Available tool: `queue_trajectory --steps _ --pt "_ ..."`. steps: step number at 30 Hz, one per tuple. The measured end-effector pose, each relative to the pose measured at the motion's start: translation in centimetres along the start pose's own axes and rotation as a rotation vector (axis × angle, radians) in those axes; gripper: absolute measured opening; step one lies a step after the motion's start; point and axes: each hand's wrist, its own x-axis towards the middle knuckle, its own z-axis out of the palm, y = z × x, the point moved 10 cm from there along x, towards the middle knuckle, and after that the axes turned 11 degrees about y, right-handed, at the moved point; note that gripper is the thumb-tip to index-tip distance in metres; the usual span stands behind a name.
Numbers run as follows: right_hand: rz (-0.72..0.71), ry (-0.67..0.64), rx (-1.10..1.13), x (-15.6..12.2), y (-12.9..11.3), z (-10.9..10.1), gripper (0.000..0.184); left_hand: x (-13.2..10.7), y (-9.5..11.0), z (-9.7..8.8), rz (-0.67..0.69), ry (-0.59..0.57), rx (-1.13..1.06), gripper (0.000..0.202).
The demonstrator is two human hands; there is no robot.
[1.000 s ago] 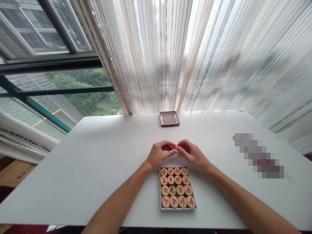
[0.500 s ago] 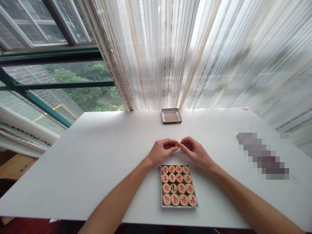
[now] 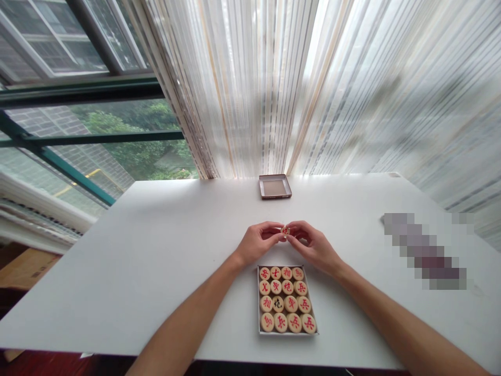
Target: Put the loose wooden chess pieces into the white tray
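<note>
Your left hand [image 3: 260, 243] and right hand [image 3: 315, 248] are both closed at the fingertips, pinching one small xiangqi piece [image 3: 285, 230] between them at centre frame. The piece is held over the surface [image 3: 117, 292], just beyond the box [image 3: 287, 333] at lower centre, which holds four rows of four pieces [image 3: 290, 304]. A shallow lid [image 3: 275, 186] lies at upper centre, well beyond your hands.

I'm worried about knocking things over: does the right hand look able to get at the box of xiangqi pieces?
Likely yes. The right hand sits just beyond the box of xiangqi pieces, with only white table between them, though it would first have to release the piece it pinches with the left hand.
</note>
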Motion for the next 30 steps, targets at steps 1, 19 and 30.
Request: queue_trajectory --steps 1,19,30 --pt "0.000 -0.001 0.002 0.0 0.0 0.0 0.024 0.0 -0.1 0.0 -0.005 -0.004 -0.009 0.040" --pt "0.044 0.015 0.114 0.2 0.5 -0.1 0.023 0.1 0.5 -0.3 0.078 0.029 0.136 0.034" --pt "0.057 0.004 0.133 0.2 0.7 -0.1 0.030 0.2 0.8 -0.6 0.094 0.051 0.218 0.038"
